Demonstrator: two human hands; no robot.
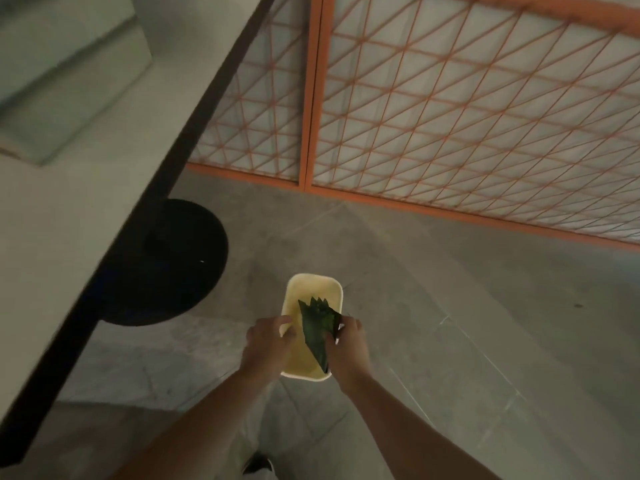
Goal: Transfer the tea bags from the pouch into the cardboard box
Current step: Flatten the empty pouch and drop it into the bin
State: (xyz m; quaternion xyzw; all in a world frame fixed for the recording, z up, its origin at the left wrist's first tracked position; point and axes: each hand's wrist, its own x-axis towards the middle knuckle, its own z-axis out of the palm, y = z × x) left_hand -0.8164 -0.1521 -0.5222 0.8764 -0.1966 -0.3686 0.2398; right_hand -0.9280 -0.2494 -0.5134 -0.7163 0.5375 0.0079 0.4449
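The left hand (268, 344) holds the box (310, 289) by its left wall, fingers curled over the rim and thumb on the outside. The right hand (348, 344) grips the pouch (317, 336) at its right edge, fingers closed on the dark green film. The pouch lies tilted across the box, open end pointing away from the fingers and down into the box interior. Both hands hold the assembly in the air above the floor (467, 341), beside a table (62, 220).

Handling, judged from appearance:
- Box: pale yellow, rounded corners, thin walls. Probably light and moderately stiff; the wall may flex under a hard squeeze. A grip at mid-wall, as shown, appears sound.
- Pouch: thin film, likely soft, light and somewhat slippery. Hold it near the closed end or along a side seam, so that the mouth stays free.
- Tea bags (318, 304): pointed dark green shapes project from the pouch mouth, beyond the right fingertips. They are probably very light and may catch on the film instead of sliding out.

Count:
- Box: one.
- Pouch: one.
- Tea bags: about four tips show at the mouth; blur prevents an exact count, and any inside the pouch are hidden.
- Loose tea bags on the box floor: none can be made out.
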